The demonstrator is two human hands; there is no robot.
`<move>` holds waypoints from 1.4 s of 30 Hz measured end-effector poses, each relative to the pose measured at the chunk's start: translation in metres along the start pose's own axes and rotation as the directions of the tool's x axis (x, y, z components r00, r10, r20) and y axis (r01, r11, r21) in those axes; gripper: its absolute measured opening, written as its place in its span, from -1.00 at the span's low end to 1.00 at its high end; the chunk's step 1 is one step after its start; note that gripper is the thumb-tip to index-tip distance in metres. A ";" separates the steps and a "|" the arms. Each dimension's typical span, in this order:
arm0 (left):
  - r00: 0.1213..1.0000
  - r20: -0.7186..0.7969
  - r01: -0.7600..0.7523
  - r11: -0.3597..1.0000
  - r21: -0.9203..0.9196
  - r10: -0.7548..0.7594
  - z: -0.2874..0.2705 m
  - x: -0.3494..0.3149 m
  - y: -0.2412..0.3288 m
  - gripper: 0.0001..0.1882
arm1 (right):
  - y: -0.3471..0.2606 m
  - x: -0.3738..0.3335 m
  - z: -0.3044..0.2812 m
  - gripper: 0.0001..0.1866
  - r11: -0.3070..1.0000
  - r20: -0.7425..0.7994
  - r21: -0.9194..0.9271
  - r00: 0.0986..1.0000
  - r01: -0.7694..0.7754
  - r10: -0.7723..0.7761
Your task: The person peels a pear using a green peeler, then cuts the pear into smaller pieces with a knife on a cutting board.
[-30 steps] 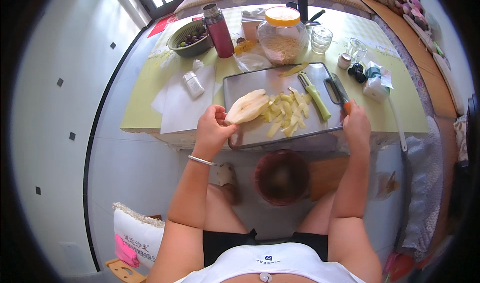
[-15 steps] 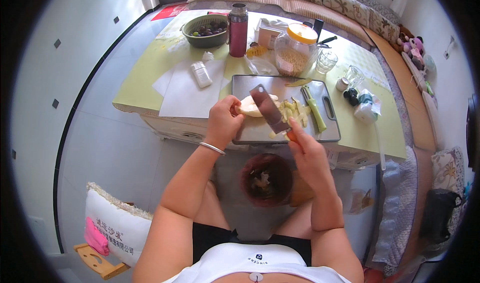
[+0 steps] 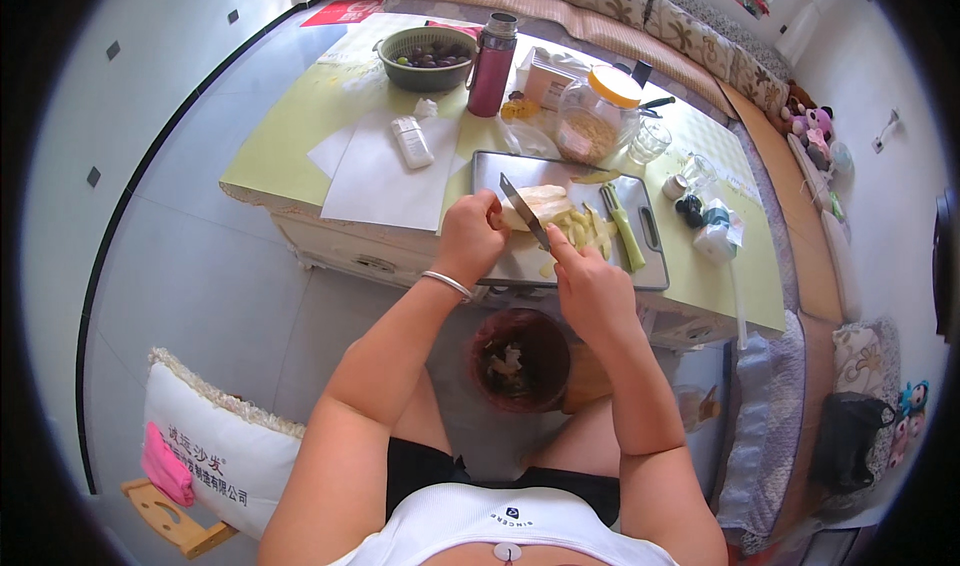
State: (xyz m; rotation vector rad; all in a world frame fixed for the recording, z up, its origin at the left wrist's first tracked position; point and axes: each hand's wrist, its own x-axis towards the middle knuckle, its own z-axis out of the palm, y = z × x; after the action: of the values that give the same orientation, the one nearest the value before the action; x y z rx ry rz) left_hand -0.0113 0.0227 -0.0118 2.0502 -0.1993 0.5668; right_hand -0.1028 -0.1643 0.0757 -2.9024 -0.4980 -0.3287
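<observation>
A peeled, cream-coloured vegetable [image 3: 541, 204], whose kind I cannot make out, lies on the grey-rimmed cutting board [image 3: 487, 173]. My left hand [image 3: 474, 234] is closed round its near-left end, with the fingertips partly hidden. My right hand [image 3: 592, 284] grips a cleaver [image 3: 524, 211] by its handle, the index finger stretched along the blade's back end. The blade stands edge-down across the vegetable, close to my left fingers. Pale green peelings [image 3: 588, 228] are heaped right of the blade. A green peeler [image 3: 624, 228] rests on the board's right side.
Below the table edge, between my knees, stands a dark red bin [image 3: 520, 361] with scraps in it. Behind the board are a lidded jar [image 3: 590, 131], a maroon flask [image 3: 492, 71] and a basket of dark fruit [image 3: 425, 59]. Glasses [image 3: 650, 142] stand at the right.
The cleaver has turned from showing its flat side to nearly edge-on, and has come over the vegetable. My left hand has shifted slightly right. The whole view has tilted a little.
</observation>
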 end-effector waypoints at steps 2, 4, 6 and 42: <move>0.999 0.023 0.033 0.999 -0.033 -0.032 0.001 0.003 0.002 -0.83 | 0.001 0.007 0.001 -0.42 0.999 0.055 -0.040 0.998 -0.018 0.020; 0.994 0.062 0.091 0.990 -0.112 -0.085 -0.001 0.006 0.009 -0.82 | 0.006 0.010 0.005 -0.43 0.999 0.062 -0.043 0.998 -0.026 0.029; 0.989 0.089 0.119 0.992 -0.042 -0.115 0.000 0.007 0.006 -0.82 | 0.011 0.014 0.011 -0.43 1.000 0.022 -0.005 1.000 -0.018 0.018; 0.993 0.117 -0.017 0.980 0.196 -0.006 0.021 0.011 0.006 -0.64 | 0.036 0.003 0.060 -0.46 0.937 -0.034 0.342 0.996 -0.070 0.087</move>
State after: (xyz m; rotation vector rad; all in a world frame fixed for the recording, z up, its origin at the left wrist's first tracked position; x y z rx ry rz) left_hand 0.0023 0.0027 -0.0112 2.2781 -0.2255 0.4856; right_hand -0.0758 -0.1844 0.0137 -2.5625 -0.3852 -0.2705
